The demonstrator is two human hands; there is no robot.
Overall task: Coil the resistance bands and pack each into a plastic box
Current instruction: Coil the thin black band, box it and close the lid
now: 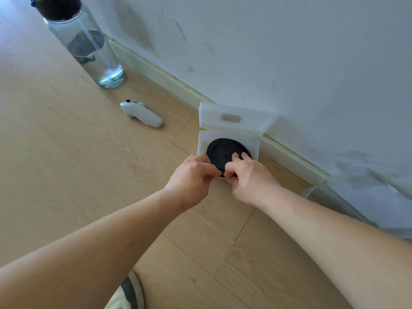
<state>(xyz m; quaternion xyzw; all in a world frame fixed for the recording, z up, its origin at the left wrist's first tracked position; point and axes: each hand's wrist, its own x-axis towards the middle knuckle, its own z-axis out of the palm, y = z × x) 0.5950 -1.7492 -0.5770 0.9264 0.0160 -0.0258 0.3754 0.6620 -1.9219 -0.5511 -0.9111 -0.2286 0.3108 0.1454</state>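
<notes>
A black resistance band [224, 149], wound into a flat coil, lies in an open translucent plastic box [254, 143] on the wooden floor by the wall. The box's lid [234, 118] stands up behind it, leaning toward the wall. My left hand [192, 175] pinches the coil's near left edge with curled fingers. My right hand [247, 175] pinches the near edge too, with two fingertips resting on top of the coil. The near part of the coil and box is hidden behind my hands.
A clear water bottle [89, 45] with a black cap stands at the back left. A white handheld controller [141, 114] lies on the floor left of the box. More translucent plastic boxes [361, 201] lie by the wall at right. A shoe [130, 291] shows at the bottom.
</notes>
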